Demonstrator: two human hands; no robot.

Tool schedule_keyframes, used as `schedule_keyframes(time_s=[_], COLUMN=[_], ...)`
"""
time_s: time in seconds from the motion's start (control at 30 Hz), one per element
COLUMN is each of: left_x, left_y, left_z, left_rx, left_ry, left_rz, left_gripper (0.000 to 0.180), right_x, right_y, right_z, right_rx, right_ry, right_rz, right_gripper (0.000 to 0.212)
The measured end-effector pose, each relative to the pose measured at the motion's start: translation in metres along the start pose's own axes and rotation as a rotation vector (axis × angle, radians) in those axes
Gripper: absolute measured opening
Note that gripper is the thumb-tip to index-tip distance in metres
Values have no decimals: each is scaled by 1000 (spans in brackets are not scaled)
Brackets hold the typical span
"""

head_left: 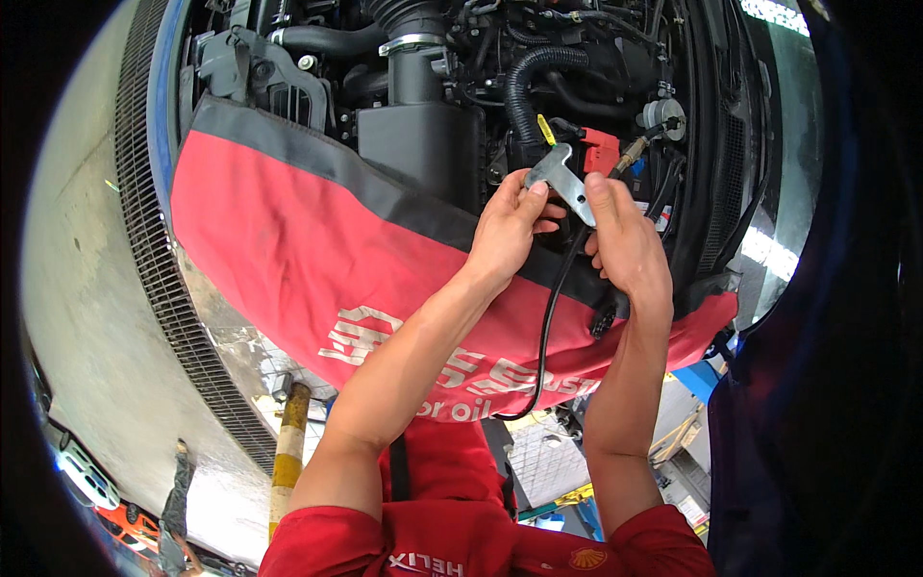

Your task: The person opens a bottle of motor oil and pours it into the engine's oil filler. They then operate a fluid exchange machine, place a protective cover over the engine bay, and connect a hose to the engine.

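A flat silver metal bracket (565, 185) with a small hole is held up over the engine bay. My left hand (511, 223) pinches its left end between thumb and fingers. My right hand (630, 236) grips the other end, thumb on top and fingers curled below. From under the bracket a black cable (550, 332) hangs down across the red fender cover (279, 207). A black connector (603, 321) lies against the cover below my right hand. Behind the bracket are a red terminal cover (601, 151) and a yellow tag (546, 130).
A black air filter box (420, 144) and a corrugated hose (519, 101) fill the bay ahead. The windscreen (781, 192) is at the right. Floor grating (183, 313) runs along the left, beside a yellow-and-white post (289, 447). Another person's leg (177, 500) shows at lower left.
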State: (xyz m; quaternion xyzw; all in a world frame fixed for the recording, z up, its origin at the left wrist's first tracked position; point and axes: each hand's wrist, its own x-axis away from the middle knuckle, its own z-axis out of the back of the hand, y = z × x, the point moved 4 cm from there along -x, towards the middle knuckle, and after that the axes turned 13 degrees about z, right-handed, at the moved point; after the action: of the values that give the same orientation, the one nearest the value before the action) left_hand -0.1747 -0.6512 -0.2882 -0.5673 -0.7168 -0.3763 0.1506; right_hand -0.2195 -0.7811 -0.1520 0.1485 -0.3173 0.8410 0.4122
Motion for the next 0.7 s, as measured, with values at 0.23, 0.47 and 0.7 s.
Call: schedule_keyframes(time_s=[0.23,0.47,0.7], left_x=[14,55,103], left_y=[-11,-3,-10], left_z=[4,38,109], left_rx=[-78,-519,-849], left_ry=[-18,260,318], left_rz=[46,-127,-454], left_gripper=[30,40,26], right_x=[-2,1,2], right_y=[16,-16,-16], right_z=[-3,4,13], right_rx=[0,269,522], right_ry=[191,292,229], right_rz=[195,299,520], right_gripper=[75,57,47])
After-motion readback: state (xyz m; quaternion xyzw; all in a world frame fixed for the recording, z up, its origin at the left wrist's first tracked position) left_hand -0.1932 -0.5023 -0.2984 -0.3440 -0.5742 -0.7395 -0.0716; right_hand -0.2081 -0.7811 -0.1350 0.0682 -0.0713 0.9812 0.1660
